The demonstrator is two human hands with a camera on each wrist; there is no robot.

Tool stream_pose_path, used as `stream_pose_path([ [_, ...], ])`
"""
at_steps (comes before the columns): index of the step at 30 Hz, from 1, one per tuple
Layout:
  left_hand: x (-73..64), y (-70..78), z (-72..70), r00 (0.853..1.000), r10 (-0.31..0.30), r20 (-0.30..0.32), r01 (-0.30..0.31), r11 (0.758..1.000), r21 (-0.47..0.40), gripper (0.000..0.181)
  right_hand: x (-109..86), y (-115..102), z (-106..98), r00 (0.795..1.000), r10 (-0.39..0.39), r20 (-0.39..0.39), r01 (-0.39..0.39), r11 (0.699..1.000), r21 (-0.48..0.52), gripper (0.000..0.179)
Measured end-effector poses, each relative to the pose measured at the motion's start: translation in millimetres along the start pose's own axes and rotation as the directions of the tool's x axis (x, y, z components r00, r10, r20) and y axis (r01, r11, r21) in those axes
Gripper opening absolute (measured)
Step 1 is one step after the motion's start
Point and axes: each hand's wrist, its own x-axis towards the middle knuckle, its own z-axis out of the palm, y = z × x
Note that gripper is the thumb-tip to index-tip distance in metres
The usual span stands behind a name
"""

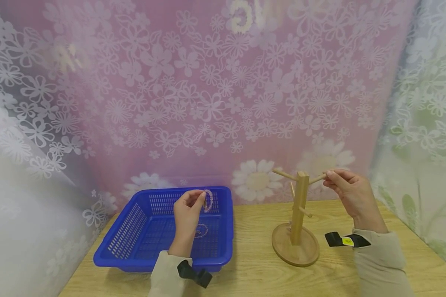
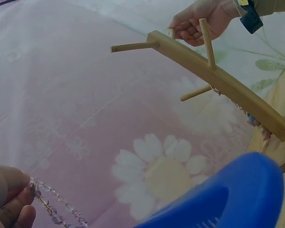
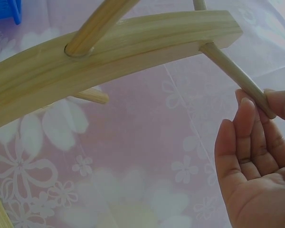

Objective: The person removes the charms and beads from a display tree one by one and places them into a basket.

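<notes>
My left hand (image 1: 187, 216) pinches a clear pinkish beaded bracelet (image 1: 211, 201) between thumb and fingers, above the blue basket (image 1: 228, 222). In the left wrist view the bracelet (image 2: 56, 216) hangs down, its beads pale purple beside a gold-coloured part. My right hand (image 1: 354, 200) holds the tip of an upper right peg (image 3: 235, 76) between thumb and fingers. That peg belongs to a wooden stand (image 1: 300, 210) with a round base (image 1: 282, 249). From a lower peg of the stand hangs a chain with coloured beads (image 2: 251, 119), partly hidden by the post.
Another thin beaded bracelet (image 1: 207, 231) lies on the basket floor, partly behind my left wrist. Basket and stand share a wood-grain table (image 1: 252, 247), basket left, stand right. A pink flowered curtain (image 1: 208, 82) closes off the back; pale flowered sheets hang at both sides.
</notes>
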Motion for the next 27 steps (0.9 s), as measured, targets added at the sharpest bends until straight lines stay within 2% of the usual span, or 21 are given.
stream_pose_path([
  [6, 7.1, -14.8, -17.2, 0.999, -0.052, 0.013, 0.051, 0.997, 0.055, 0.017, -1.5, 0.4, -0.6, 1.0, -0.003, 0.001, 0.003, 0.999, -0.042, 0.017],
  [15, 17.0, -22.0, -43.2, 0.987, -0.145, 0.071, 0.133, 0.979, 0.151, 0.019, -0.7, -0.1, -1.6, 1.0, 0.001, 0.007, -0.001, 0.999, -0.033, 0.018],
  [24, 32.0, -25.6, -61.7, 0.961, -0.226, 0.157, 0.184, 0.952, 0.246, 0.022, 0.1, -1.2, -1.8, 1.0, -0.008, 0.016, 0.008, 1.0, -0.026, 0.018],
  [27, 37.2, -27.5, -65.7, 0.946, -0.254, 0.202, 0.191, 0.939, 0.287, 0.021, -0.3, -0.9, -1.5, 1.0, -0.008, 0.025, 0.008, 0.999, -0.033, 0.018],
])
